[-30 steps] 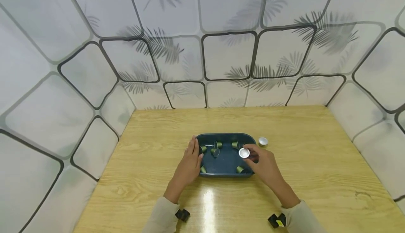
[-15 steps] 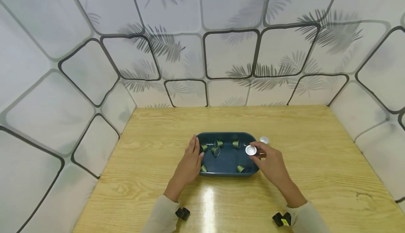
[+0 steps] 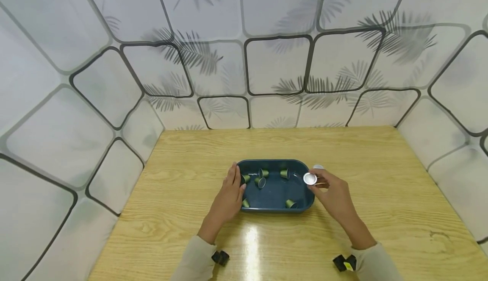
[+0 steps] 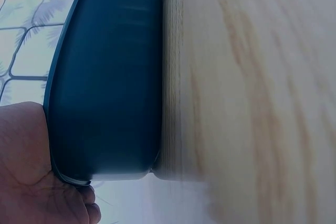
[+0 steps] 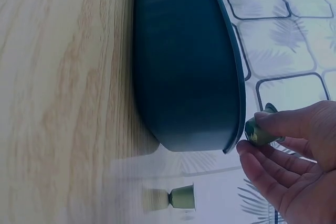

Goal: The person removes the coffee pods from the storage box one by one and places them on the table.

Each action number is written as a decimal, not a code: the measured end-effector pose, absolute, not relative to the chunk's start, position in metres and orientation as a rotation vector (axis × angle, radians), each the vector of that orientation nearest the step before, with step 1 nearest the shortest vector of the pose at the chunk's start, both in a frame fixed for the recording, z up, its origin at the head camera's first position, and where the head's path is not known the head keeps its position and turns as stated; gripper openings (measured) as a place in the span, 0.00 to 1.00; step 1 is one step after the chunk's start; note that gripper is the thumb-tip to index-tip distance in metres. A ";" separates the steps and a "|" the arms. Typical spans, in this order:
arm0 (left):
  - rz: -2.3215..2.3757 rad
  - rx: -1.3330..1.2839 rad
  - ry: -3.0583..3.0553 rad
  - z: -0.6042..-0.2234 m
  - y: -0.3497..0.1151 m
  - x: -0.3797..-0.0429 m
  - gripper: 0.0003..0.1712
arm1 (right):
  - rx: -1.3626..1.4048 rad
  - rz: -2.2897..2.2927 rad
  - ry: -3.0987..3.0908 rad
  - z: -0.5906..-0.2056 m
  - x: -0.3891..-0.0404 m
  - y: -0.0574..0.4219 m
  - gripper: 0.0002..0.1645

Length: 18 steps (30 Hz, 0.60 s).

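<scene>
My right hand (image 3: 335, 194) pinches a green coffee capsule (image 3: 310, 179) between thumb and fingers, just above the right end of a dark blue basin (image 3: 272, 210). The capsule's silver lid faces the head camera; its green side shows in the right wrist view. At the basin's left end my left hand (image 3: 225, 198) holds the rim, thumb over the edge and fingers down outside the wall. Several green capsules lie scattered in the basin, among them one capsule (image 3: 260, 182) near the left and another capsule (image 3: 291, 204) at the front right.
Another capsule (image 5: 182, 196) stands on the wooden table (image 3: 183, 162) beyond the basin's right end, partly hidden by the right hand in the head view. Patterned cloth walls (image 3: 276, 67) enclose the table at the back and sides.
My right hand has moved right with its capsule, from over the basin's interior to its right rim, and now covers part of the capsule on the table. The left hand stays put.
</scene>
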<state>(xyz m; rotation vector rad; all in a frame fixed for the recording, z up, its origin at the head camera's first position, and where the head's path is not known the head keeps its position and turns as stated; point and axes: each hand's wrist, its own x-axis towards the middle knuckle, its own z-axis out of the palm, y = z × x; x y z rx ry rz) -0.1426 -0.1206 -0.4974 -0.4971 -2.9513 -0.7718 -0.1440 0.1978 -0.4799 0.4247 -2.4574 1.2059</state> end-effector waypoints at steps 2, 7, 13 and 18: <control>-0.773 -0.496 -2.954 -0.497 -0.121 -0.143 0.36 | 0.425 1.186 -2.448 -0.479 -0.144 0.200 0.29; -0.778 -0.494 -2.953 -0.497 -0.121 -0.143 0.36 | 0.405 1.137 -2.436 -0.482 -0.145 0.207 0.29; -0.782 -0.493 -2.950 -0.498 -0.121 -0.143 0.36 | 0.362 1.141 -2.466 -0.484 -0.147 0.214 0.30; -0.780 -0.497 -2.947 -0.500 -0.121 -0.144 0.36 | 0.348 1.120 -2.483 -0.484 -0.148 0.222 0.29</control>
